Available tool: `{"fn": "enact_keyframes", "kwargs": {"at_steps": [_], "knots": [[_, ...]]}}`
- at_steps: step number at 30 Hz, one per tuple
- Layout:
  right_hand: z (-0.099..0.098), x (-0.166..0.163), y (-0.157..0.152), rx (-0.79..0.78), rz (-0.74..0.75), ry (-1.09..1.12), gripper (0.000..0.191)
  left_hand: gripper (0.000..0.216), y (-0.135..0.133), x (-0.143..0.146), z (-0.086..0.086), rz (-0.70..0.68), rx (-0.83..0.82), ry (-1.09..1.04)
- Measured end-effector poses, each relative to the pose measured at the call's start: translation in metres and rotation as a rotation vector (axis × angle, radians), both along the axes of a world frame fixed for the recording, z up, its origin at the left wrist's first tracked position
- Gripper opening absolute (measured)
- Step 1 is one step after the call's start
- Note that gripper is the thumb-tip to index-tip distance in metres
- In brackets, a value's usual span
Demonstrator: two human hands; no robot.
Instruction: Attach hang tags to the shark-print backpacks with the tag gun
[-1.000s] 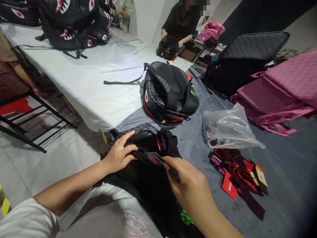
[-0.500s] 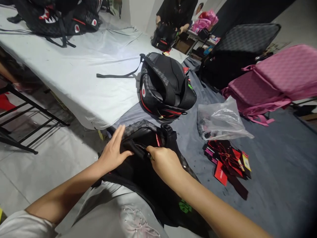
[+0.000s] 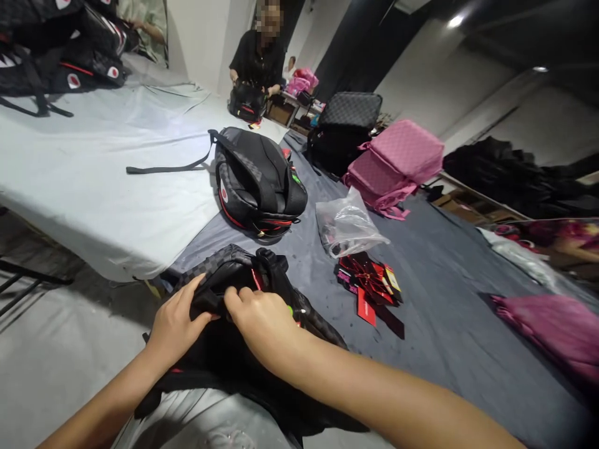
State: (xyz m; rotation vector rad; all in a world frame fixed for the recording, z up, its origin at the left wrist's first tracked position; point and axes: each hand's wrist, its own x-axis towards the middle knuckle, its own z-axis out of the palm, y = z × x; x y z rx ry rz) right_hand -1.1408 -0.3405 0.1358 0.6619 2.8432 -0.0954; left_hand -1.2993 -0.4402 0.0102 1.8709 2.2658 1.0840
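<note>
A black checkered backpack lies open in front of me, against my lap and the table edge. My left hand holds the rim of its opening, thumb on the near side and fingers over the far side. Curled over the same rim, close by on the right, is my right hand; its fingertips are hidden in the black fabric, so any small part in them does not show. Just beyond stands a second black checkered backpack with red trim and its straps facing up.
A clear plastic bag and a pile of red and black tags lie on the grey cloth. Pink bags stand behind. A white-covered table extends left. Across it a person handles another black bag.
My view has swung right and up, so things appear shifted left. My right hand has turned over the opening's rim, and my left fingers have closed onto it.
</note>
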Motion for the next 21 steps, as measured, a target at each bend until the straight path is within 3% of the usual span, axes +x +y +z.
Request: {"fn": "enact_keyframes", "kwargs": {"at_steps": [6, 10, 16, 21], "knots": [[-0.018, -0.024, 0.013, -0.130, 0.016, 0.116, 0.019, 0.062, 0.001, -0.003, 0.000, -0.012, 0.027, 0.030], [-0.026, -0.027, 0.017, -0.107, 0.024, 0.160, 0.020, 0.061, 0.001, -0.005, -0.002, -0.005, 0.018, 0.028], [-0.021, -0.020, 0.010, -0.098, 0.104, 0.193, 0.023, 0.062, -0.005, -0.007, 0.001, 0.006, -0.017, 0.029], [-0.024, -0.014, 0.004, 0.002, 0.128, 0.272, 0.020, 0.062, -0.007, -0.007, 0.005, 0.004, -0.033, 0.006]]}}
